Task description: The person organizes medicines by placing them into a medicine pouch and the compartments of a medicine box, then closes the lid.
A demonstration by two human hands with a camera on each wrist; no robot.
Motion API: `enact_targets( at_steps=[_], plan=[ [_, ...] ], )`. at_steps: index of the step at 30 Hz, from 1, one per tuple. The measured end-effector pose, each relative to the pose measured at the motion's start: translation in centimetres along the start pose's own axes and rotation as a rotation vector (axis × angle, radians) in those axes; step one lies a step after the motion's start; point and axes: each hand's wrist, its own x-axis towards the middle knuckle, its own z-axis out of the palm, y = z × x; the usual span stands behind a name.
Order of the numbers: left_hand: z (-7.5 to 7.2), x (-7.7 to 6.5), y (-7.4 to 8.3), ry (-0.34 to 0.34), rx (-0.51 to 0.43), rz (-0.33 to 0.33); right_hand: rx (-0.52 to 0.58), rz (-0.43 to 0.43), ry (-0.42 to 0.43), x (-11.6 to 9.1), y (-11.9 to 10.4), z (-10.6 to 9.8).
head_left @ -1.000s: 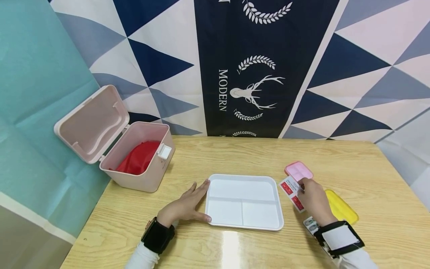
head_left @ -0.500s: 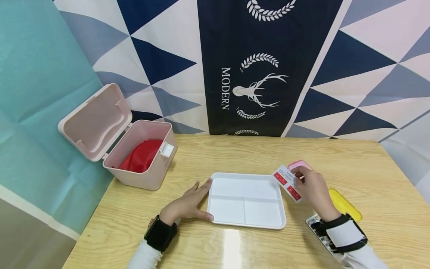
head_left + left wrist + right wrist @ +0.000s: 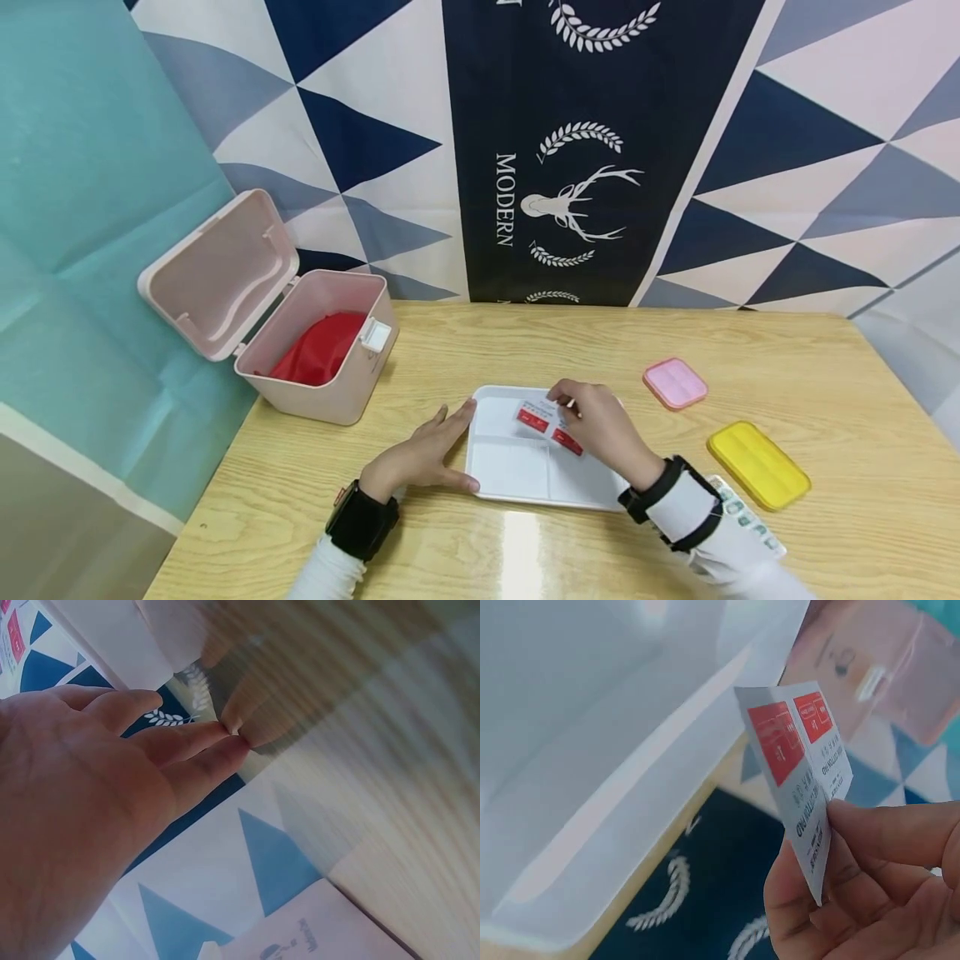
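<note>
r hand (image 3: 600, 423) pinches a joined pair of red/white cotton pad sachets (image 3: 534, 418) btwn thumb & fingers, tilted, over the white 3-compartment tray (image 3: 510, 471). l hand (image 3: 420, 460) has fingers spread apart, thumb & fingertips at tray's l edge. pink case (image 3: 676, 383), yellow case (image 3: 759, 465) & blister pack (image 3: 750, 518), partly hidden by the r sleeve (image 3: 731, 550), lie r of tray; open pink box (image 3: 330, 406) w/ red item (image 3: 318, 350) inside, back l.

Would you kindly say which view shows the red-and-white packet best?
The right wrist view: the packet is large there, its printed side in view, pinched by the right hand. The head view shows it small, over the white tray; the left wrist view has just a sliver, probably of it, at upper left.
</note>
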Motion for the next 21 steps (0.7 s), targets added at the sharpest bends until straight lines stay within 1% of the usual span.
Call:
enact_targets(
  at_steps=[4, 9, 13, 21],
  plan=[
    [0.0, -0.1, 0.0, 0.007, -0.007, -0.005, 0.013, -0.021, -0.053, 0.4, -1.3, 1.5],
    [0.0, -0.1, 0.0, 0.019, -0.018, 0.005, 0.029, -0.081, -0.092, 0.6, -2.4, 2.9],
    [-0.1, -0.1, 0.1, 0.02, -0.019, 0.006, 0.027, -0.114, -0.123, 0.6, -2.7, 3.7],
    [0.0, -0.2, 0.2, 0.014, -0.011, -0.009, -0.012, -0.117, -0.225, 0.4, -2.8, 4.9]
  ],
)
